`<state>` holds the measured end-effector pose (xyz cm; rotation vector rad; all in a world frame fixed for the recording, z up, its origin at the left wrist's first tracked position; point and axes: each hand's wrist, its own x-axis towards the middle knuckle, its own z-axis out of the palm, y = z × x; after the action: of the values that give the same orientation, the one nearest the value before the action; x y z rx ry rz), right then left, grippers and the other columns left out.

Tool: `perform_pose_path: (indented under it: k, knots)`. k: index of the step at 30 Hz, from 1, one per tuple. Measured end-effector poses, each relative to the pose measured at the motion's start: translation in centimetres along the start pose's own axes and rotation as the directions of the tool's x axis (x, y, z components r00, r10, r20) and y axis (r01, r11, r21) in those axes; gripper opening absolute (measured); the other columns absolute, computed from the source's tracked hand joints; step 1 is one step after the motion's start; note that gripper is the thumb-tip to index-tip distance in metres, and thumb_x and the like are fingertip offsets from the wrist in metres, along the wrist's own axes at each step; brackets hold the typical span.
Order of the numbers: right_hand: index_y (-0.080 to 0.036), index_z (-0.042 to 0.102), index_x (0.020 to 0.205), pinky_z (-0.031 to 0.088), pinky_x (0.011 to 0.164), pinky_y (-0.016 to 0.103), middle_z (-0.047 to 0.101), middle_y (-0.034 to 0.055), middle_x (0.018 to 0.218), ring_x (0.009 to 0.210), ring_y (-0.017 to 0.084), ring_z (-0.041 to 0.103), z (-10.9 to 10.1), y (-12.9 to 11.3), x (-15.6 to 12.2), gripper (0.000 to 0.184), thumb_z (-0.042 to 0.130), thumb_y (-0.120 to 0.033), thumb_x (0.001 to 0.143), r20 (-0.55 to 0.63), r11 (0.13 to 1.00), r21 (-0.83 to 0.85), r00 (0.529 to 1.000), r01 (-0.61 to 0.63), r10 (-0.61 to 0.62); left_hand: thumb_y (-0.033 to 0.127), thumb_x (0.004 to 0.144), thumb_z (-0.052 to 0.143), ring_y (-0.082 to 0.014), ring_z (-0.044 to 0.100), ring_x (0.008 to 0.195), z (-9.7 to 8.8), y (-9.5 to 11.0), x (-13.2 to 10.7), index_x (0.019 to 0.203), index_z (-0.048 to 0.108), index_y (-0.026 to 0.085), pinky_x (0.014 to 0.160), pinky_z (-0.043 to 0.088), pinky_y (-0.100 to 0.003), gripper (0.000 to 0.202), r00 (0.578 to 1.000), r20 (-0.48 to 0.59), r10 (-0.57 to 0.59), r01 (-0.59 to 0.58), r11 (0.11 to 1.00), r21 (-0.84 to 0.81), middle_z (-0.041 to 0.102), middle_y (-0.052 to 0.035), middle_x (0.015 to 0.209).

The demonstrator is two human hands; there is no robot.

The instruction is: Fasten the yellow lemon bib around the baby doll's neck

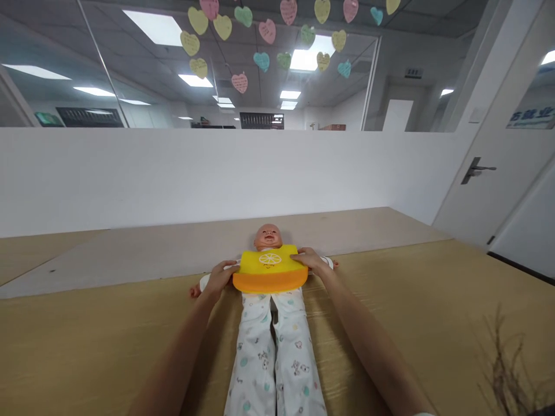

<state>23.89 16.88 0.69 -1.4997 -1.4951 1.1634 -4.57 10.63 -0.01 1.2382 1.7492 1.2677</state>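
Observation:
A baby doll (269,238) lies on its back with its head pointing away from me and its arms spread out. It wears white patterned trousers (277,346) and white sleeves. Over its chest lies a yellow bib (255,263) printed with a white citrus slice and a small smiling face; an orange catch pocket (269,282) runs along its lower edge. My left hand (222,275) pinches the bib's left side. On the opposite side, my right hand (309,259) grips the bib's edge, fingers over its top surface. The bib's neck fastening is hidden.
The doll rests on a tan tabletop (108,335), with a grey strip (143,248) behind it. Beyond stands a white wall (217,173) with glass above, dotted with heart-shaped notes (267,31). A door handle (476,170) is at right. Dark, thin strands (505,364) show at lower right.

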Motion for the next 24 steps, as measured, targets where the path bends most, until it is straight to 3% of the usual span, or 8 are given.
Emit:
perform_pose_path:
  k: [3,5,8,13,16,18,20,24]
  knots:
    - [-0.017,0.053,0.107,0.038,0.045,0.020,0.059,-0.0012,0.068,0.051,0.011,0.053,-0.4,0.4,0.2,0.034,0.062,-0.027,0.076,0.029,0.999,0.037,1.000,-0.008,0.007,0.048,0.067,0.066,-0.0131,0.048,0.049,-1.0,-0.3,-0.4,0.103,0.068,0.015,0.048,0.034,-0.025,0.049,0.985,0.152,0.079,-0.048,0.979,-0.199,0.060,0.0009,0.061]
    - [-0.020,0.052,0.104,0.033,0.043,0.018,0.054,-0.0044,0.062,0.047,0.009,0.047,-0.7,0.6,0.5,0.033,0.062,-0.024,0.074,0.028,0.998,0.047,0.999,0.040,-0.041,0.050,0.066,0.069,-0.0115,0.046,0.051,-2.0,-0.4,-0.1,0.102,0.070,0.014,0.047,0.032,-0.023,0.050,0.967,0.213,0.138,-0.072,0.955,-0.289,0.062,-0.0002,0.065]
    - [-0.021,0.051,0.100,0.036,0.045,0.018,0.059,-0.0032,0.068,0.052,0.011,0.053,-0.5,1.0,1.1,0.032,0.061,-0.018,0.070,0.000,0.989,0.031,0.990,0.142,-0.142,0.047,0.066,0.073,-0.0117,0.049,0.057,-3.0,-0.5,0.4,0.088,0.073,0.014,0.050,0.034,-0.023,0.040,0.963,0.201,0.180,-0.116,0.949,-0.294,0.066,-0.0033,0.074]
    - [-0.018,0.055,0.101,0.046,0.057,0.020,0.067,0.0008,0.078,0.066,0.014,0.064,0.4,1.4,1.7,0.029,0.062,-0.021,0.073,-0.027,0.980,-0.121,0.986,0.160,-0.164,0.048,0.071,0.066,-0.0127,0.045,0.050,-2.6,-1.4,0.5,0.071,0.069,0.015,0.051,0.034,-0.026,0.033,0.966,0.174,0.193,-0.145,0.956,-0.255,0.057,0.0002,0.055]
    - [-0.016,0.062,0.085,0.043,0.062,0.022,0.067,0.0045,0.077,0.073,0.016,0.064,-0.3,1.9,1.8,0.014,0.063,-0.028,0.078,-0.148,0.954,-0.261,0.971,0.147,-0.190,0.047,0.081,0.050,-0.0166,0.048,0.050,-1.8,-2.4,0.2,0.072,0.064,0.018,0.053,0.035,-0.028,0.033,0.977,-0.051,0.207,-0.209,0.977,-0.037,0.053,0.0009,0.049]
    - [-0.015,0.064,0.081,0.040,0.067,0.024,0.068,0.0087,0.082,0.081,0.019,0.063,-1.6,2.6,1.9,0.015,0.058,-0.029,0.083,-0.287,0.930,-0.351,0.933,0.111,-0.219,0.041,0.085,0.042,-0.0190,0.054,0.058,-1.4,-3.2,-0.1,0.067,0.058,0.020,0.058,0.036,-0.029,0.032,0.929,-0.186,0.321,-0.267,0.926,0.266,0.059,-0.0025,0.056]
    - [-0.014,0.065,0.085,0.038,0.071,0.026,0.068,0.0127,0.089,0.086,0.021,0.062,-3.3,3.8,1.9,0.019,0.052,-0.027,0.086,-0.424,0.915,-0.400,0.876,0.049,-0.232,0.034,0.087,0.039,-0.0207,0.057,0.063,-1.1,-3.9,-0.2,0.063,0.054,0.020,0.061,0.035,-0.030,0.031,0.880,-0.208,0.427,-0.279,0.819,0.502,0.064,-0.0067,0.065]
    - [-0.010,0.066,0.093,0.035,0.067,0.027,0.068,0.0163,0.091,0.082,0.022,0.061,-6.7,6.9,2.0,0.029,0.045,-0.028,0.089,-0.614,0.923,-0.378,0.765,-0.073,-0.191,0.029,0.088,0.041,-0.0218,0.056,0.059,-0.7,-4.9,-0.3,0.065,0.056,0.020,0.060,0.032,-0.032,0.028,0.856,-0.155,0.493,-0.286,0.703,0.651,0.062,-0.0097,0.062]
